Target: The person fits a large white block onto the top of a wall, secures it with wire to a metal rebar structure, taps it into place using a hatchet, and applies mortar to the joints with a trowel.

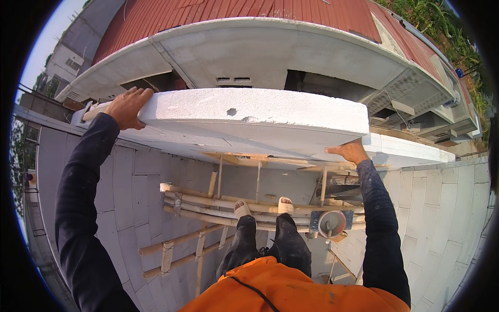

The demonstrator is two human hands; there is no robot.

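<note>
A long white lightweight concrete block lies across the top of the wall ahead of me, with a small chipped hole in its upper face. My left hand is closed round its left end, fingers over the top edge. At the right end my right hand grips the block from its near lower edge, thumb stretched along the face and the other fingers hidden. To the right, beyond that hand, another white block sits along the wall top. Whether the held block rests on the wall or is lifted, I cannot tell.
My sandalled feet stand on a bamboo scaffold high above the floor. A bucket with a tool in it sits on a dark board right of my feet. Block walls rise on both sides. Beyond stands a building with a red metal roof.
</note>
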